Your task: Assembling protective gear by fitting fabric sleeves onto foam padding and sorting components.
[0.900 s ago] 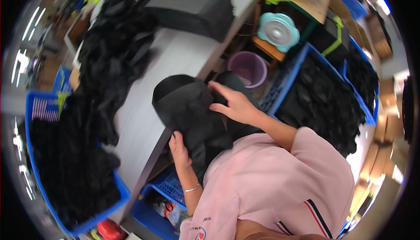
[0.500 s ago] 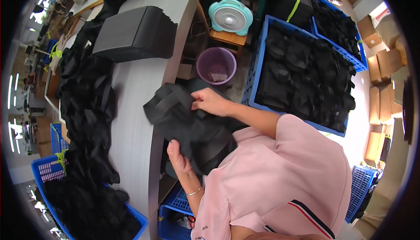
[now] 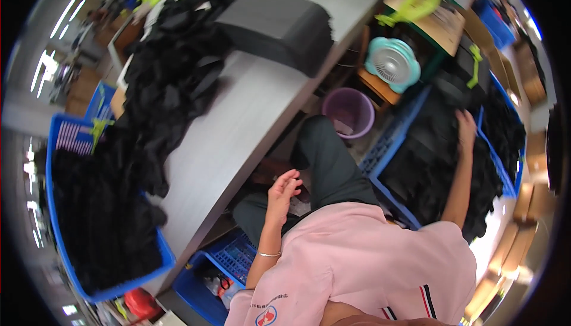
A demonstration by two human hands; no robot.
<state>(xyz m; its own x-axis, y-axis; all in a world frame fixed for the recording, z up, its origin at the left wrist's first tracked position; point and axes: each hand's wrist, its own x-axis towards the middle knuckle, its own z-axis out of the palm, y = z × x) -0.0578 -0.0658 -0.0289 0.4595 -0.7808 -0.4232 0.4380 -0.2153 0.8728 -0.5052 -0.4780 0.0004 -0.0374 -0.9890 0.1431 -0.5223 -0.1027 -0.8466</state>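
I saw a long grey table (image 3: 238, 129) running from lower left to upper right of the frame, in a cluttered workroom. Loose black fabric (image 3: 172, 82) was heaped along its left edge, and a stack of dark grey sheets (image 3: 276, 25) sat at its upper end. A blue crate of black pieces (image 3: 95, 231) stood at lower left. Under the table's right edge were a purple bucket (image 3: 349, 112) and a teal fan (image 3: 391, 63).

The right hand (image 3: 466, 128) lay flat on the black pieces in the blue crate (image 3: 389, 141) at centre right; whether it gripped one I could not tell. That pile's (image 3: 440, 171) long axis ran from upper right down toward lower centre, following the crate.

The left hand (image 3: 282, 189) hung open and empty, fingers loosely curled, just beside the table's near edge, above the dark-trousered lap.
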